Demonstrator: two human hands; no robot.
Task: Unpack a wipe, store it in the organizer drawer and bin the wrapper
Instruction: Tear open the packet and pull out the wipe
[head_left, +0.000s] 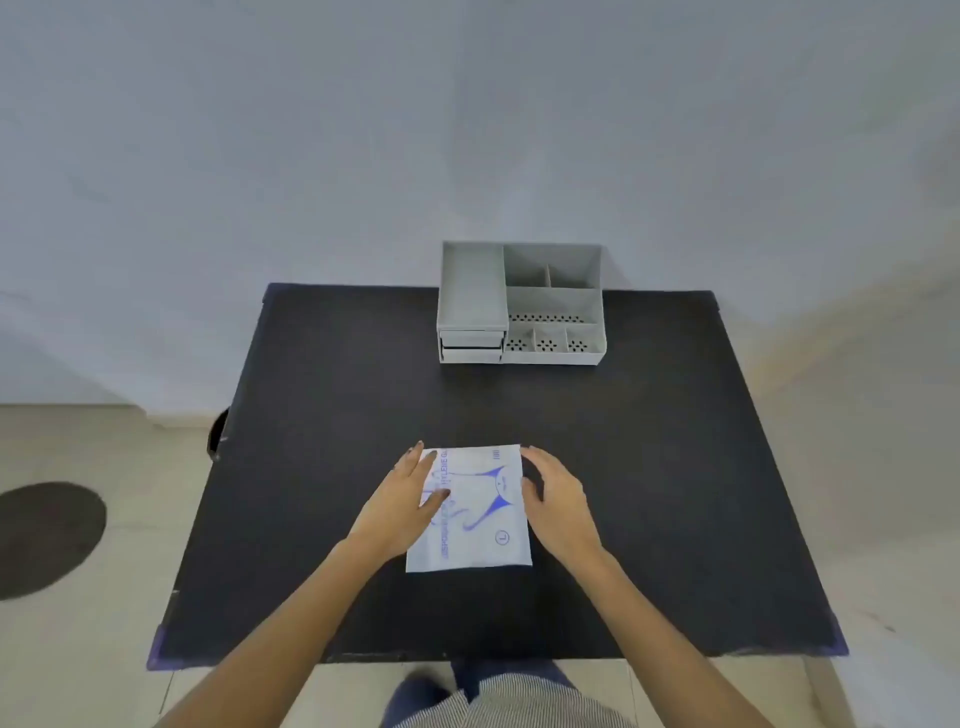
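While both forearms reach in from the near edge, a flat white packet (470, 512) with blue print lies on the matte black table (649, 467), near its front centre. Roughly rectangular, thin, slightly glossy; long axis runs near-to-far, tilted a touch. Left hand (402, 501) lies flat on its left edge, fingers loosely spread, thumb on the print. Right hand (558, 501) cupped at the right edge, fingers curled, grasping nothing. Grey plastic organizer (522, 304) stands at the far edge, drawers closed.

A black table (675, 467) carries a white packet (478, 530) and grey organizer (519, 306)
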